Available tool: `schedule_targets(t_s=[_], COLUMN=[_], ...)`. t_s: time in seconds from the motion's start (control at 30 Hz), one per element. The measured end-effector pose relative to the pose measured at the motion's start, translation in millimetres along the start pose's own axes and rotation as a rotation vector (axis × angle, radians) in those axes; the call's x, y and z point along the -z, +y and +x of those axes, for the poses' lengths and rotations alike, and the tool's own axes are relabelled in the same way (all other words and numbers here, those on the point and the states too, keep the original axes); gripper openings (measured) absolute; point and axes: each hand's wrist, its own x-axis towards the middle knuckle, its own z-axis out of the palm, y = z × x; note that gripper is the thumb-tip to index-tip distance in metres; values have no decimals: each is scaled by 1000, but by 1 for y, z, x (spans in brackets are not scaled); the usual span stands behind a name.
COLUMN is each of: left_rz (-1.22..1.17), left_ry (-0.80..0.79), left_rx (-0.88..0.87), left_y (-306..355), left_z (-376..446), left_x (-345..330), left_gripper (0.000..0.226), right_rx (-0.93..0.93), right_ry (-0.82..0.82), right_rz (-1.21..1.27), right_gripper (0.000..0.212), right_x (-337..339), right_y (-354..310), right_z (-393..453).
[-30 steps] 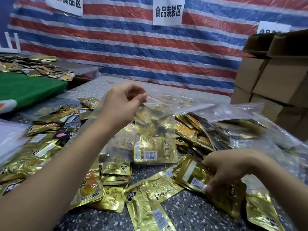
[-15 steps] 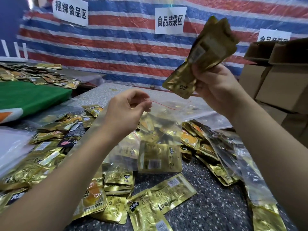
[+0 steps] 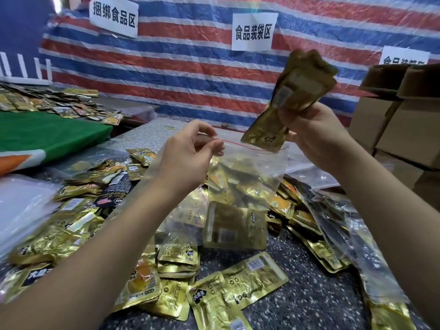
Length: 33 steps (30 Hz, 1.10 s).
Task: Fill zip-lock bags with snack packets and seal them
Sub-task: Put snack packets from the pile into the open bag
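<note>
A: What is lying nearest, along the bottom of the frame?

B: Loose gold snack packets [image 3: 252,281] are lying scattered over the dark speckled tabletop [image 3: 309,298], with more piling up at lower left and a heap under clear plastic at lower right.

A: And the left hand?

B: The left hand [image 3: 190,158], at centre frame, is pinching the left corner of the zip-lock bag [image 3: 245,177] between thumb and fingertips, right at its red seal line, with the other fingers curling loosely. The bag is hanging below it at centre frame, its mouth gaping, gold packets showing through the clear plastic and its bottom resting among the packets on the tabletop.

A: What is the right hand doing?

B: The right hand [image 3: 312,132], at upper right of centre, is gripping a bunch of gold packets [image 3: 292,96], fingers closing tightly round them. The lowest packet is hanging just over the bag's mouth, near the right end of the seal line.

A: Farther back?

B: Cardboard boxes [image 3: 402,125] are stacking up at the right edge, a green cloth [image 3: 47,134] is lying at the left with more packets beyond it, and a striped tarp [image 3: 190,67] bearing white paper signs [image 3: 254,31] is hanging across the top.
</note>
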Motion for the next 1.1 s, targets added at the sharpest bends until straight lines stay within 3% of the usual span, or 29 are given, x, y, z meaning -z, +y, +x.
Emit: schedule_targets(t_s=[0.1, 0.2, 0.3, 0.4, 0.5, 0.73, 0.87, 1.1], left_rz=[-1, 0, -15, -11, 6, -136, -135, -132], left_ry=[-6, -13, -9, -10, 13, -1, -13, -6], left_rx=[-7, -9, -16, -31, -4, -1, 0, 11], left_y=[1, 1, 1, 1, -2, 0, 2, 7], left_z=[0, -1, -1, -3, -3, 2, 0, -2], left_x=[-1, -1, -2, -5, -6, 0, -3, -4], left_gripper=[14, 14, 14, 20, 23, 17, 19, 26], right_rx=[-33, -49, -117, -133, -112, -224, -207, -269], right_ry=[-25, -82, -214, -396, -443, -397, -465, -587], right_rz=[85, 0, -358, -831, -1035, -958, -1073, -1128], right_gripper=[20, 22, 20, 5, 8, 24, 35, 25], right_x=[4, 6, 5, -2, -12, -13, -18, -20], right_y=[5, 7, 3, -6, -16, -32, -31, -28], right_z=[-1, -4, -6, -5, -2, -3, -6, -6])
